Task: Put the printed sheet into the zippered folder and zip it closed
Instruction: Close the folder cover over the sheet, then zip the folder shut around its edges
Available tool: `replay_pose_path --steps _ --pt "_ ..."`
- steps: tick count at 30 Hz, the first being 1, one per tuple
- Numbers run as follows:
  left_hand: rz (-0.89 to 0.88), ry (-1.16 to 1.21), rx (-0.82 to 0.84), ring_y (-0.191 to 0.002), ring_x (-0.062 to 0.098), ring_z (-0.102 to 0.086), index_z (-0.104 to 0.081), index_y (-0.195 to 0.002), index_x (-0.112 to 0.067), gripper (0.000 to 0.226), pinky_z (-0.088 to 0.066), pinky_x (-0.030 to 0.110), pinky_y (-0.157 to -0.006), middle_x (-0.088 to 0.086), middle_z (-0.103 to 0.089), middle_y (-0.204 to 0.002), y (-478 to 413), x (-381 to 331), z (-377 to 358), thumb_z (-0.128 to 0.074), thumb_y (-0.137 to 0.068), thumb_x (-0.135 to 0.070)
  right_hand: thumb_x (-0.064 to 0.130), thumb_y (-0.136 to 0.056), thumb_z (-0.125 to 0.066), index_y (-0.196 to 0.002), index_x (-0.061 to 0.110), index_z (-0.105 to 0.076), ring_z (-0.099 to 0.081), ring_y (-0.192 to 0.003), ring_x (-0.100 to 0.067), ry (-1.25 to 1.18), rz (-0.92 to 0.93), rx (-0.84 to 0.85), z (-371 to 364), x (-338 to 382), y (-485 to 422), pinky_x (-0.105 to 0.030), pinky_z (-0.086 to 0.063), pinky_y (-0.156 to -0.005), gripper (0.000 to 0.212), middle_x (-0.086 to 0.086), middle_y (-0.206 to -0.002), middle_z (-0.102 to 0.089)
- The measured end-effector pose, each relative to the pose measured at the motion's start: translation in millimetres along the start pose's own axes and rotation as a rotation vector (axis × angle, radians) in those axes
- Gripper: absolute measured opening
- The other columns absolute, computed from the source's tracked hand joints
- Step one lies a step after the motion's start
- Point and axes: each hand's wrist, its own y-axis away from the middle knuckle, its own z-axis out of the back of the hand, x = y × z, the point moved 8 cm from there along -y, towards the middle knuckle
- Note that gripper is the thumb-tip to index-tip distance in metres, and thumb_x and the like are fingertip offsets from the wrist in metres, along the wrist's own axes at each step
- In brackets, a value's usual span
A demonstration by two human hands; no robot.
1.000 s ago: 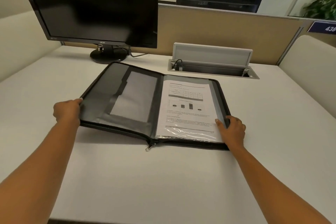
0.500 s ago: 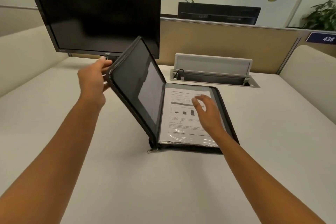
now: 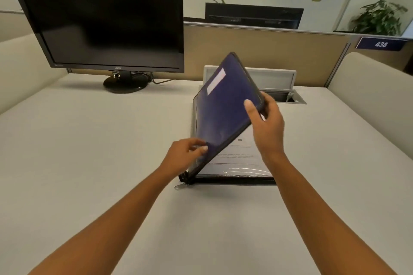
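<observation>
Black and unlit, a monitor (image 3: 111,22) is seen at the far left of the pale bench (image 3: 78,163), standing on its round foot. Nearer the middle, the left grip (image 3: 185,154), a bare hand, is closed on the near lower edge of the raised cover of the folder (image 3: 223,114), with the thumb laid on the dark blue outer face and the fingers curled beside it. Just below, the zip pull (image 3: 178,186) is found lying on the bench at the near corner of the spine, so the zip is judged to be undone. The cover is hinged along the left and is held tilted partway down over the lower half. Beneath it the printed sheet (image 3: 237,158) lies flat in that lower half under a glossy clear sleeve; only its near part can be seen. Further right, the right grip (image 3: 266,125) is clamped on the cover's free edge, thumb on the outside, fingers hidden behind. The putting-in is therefore judged done and the closing half made. What is left is for the cover to be laid flat and the zip to be run round the open sides. At the far right a grey cable flap (image 3: 274,76), a numbered sign (image 3: 381,44) and a plant (image 3: 380,18) are seen.
</observation>
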Motion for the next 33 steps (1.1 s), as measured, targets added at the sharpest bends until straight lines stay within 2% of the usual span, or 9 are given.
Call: replay_pose_path --steps 5,8,10,12,16,21,25,28,33 --pt "0.109 -0.112 0.076 -0.108 0.016 -0.054 -0.058 -0.119 -0.018 0.037 -0.042 0.02 -0.08 0.003 -0.058 -0.123 9.5 50.1 -9.0 -0.065 -0.083 -0.025 0.023 -0.089 -0.058 -0.119 0.013 -0.053 -0.058 -0.095 -0.015 0.135 -0.2 -0.21 62.8 -64.5 7.4 -0.028 -0.051 -0.084 0.032 0.0 -0.105 -0.06" --pt "0.105 -0.106 0.101 -0.087 0.006 -0.058 -0.061 -0.115 -0.02 0.039 -0.043 0.018 -0.076 0.0 -0.064 -0.109 18.5 64.2 -5.8 -0.07 -0.078 -0.027 0.02 -0.087 -0.059 -0.118 0.008 -0.055 -0.057 -0.094 -0.022 0.269 -0.339 -0.245 89.2 -106.4 21.5 -0.027 -0.043 -0.081 0.033 -0.008 -0.107 -0.062" --pt "0.08 -0.099 0.134 -0.067 -0.004 -0.057 -0.064 -0.111 -0.02 0.037 -0.04 0.012 -0.066 -0.008 -0.065 -0.094 24.1 67.8 -5.4 -0.073 -0.076 -0.027 0.02 -0.087 -0.06 -0.121 0.004 -0.053 -0.056 -0.105 -0.028 0.355 -0.427 -0.207 97.9 -132.6 32.8 -0.027 -0.041 -0.085 0.038 -0.014 -0.119 -0.06" --pt "0.067 -0.115 0.154 -0.062 -0.003 -0.055 -0.065 -0.108 -0.02 0.034 -0.04 0.013 -0.064 -0.011 -0.064 -0.089 27.3 69.8 -4.3 -0.073 -0.075 -0.027 0.02 -0.087 -0.061 -0.124 0.003 -0.052 -0.054 -0.112 -0.031 0.421 -0.478 -0.158 100.3 -150.4 41.7 -0.031 -0.043 -0.09 0.041 -0.016 -0.125 -0.057" --pt "0.036 -0.182 0.175 -0.078 -0.001 -0.056 -0.067 -0.101 -0.021 0.028 -0.04 0.011 -0.071 -0.011 -0.064 -0.092 30.7 69.6 -0.8 -0.075 -0.074 -0.024 0.019 -0.088 -0.059 -0.122 0.003 -0.054 -0.055 -0.111 -0.032 0.513 -0.409 -0.093 95.0 -154.3 43.7 -0.037 -0.044 -0.095 0.038 -0.017 -0.122 -0.059" --pt "-0.02 -0.234 0.169 -0.093 0.01 -0.057 -0.072 -0.085 -0.019 0.015 -0.042 0.023 -0.087 -0.003 -0.067 -0.095 36.6 66.6 0.1 -0.074 -0.072 -0.011 0.018 -0.092 -0.05 -0.125 0.002 -0.051 -0.051 -0.117 -0.032 0.678 -0.318 0.037 83.7 -154.3 44.0 -0.04 -0.042 -0.101 0.037 -0.018 -0.127 -0.055" --pt "-0.042 -0.302 0.134 -0.08 0.01 -0.056 -0.074 -0.086 -0.015 0.012 -0.041 0.016 -0.075 -0.001 -0.069 -0.085 36.8 61.7 0.9 -0.073 -0.075 -0.016 0.022 -0.089 -0.055 -0.118 0.007 -0.058 -0.039 -0.127 -0.032 0.899 -0.233 0.057 79.4 -143.3 41.1 -0.046 -0.035 -0.104 0.032 -0.017 -0.135 -0.048" --pt "-0.049 -0.308 0.118 -0.067 0.003 -0.051 -0.074 -0.078 -0.016 0.004 -0.035 0.006 -0.063 -0.007 -0.064 -0.068 39.4 57.9 1.5 -0.072 -0.076 -0.017 0.017 -0.085 -0.061 -0.106 0.008 -0.064 -0.046 -0.116 -0.03 0.863 -0.08 0.053 59.5 -123.0 51.7 -0.045 -0.039 -0.094 0.023 -0.012 -0.122 -0.057" --pt "0.032 -0.184 0.07 -0.065 0.002 -0.054 -0.072 -0.078 -0.019 0.005 -0.036 0.01 -0.057 -0.012 -0.063 -0.066 50.3 63.8 -2.5 -0.068 -0.08 -0.019 0.012 -0.083 -0.063 -0.089 0.007 -0.066 -0.053 -0.087 -0.021 0.647 0.061 0.253 2.9 -100.2 84.4 -0.022 -0.038 -0.075 0.008 -0.008 -0.091 -0.064"
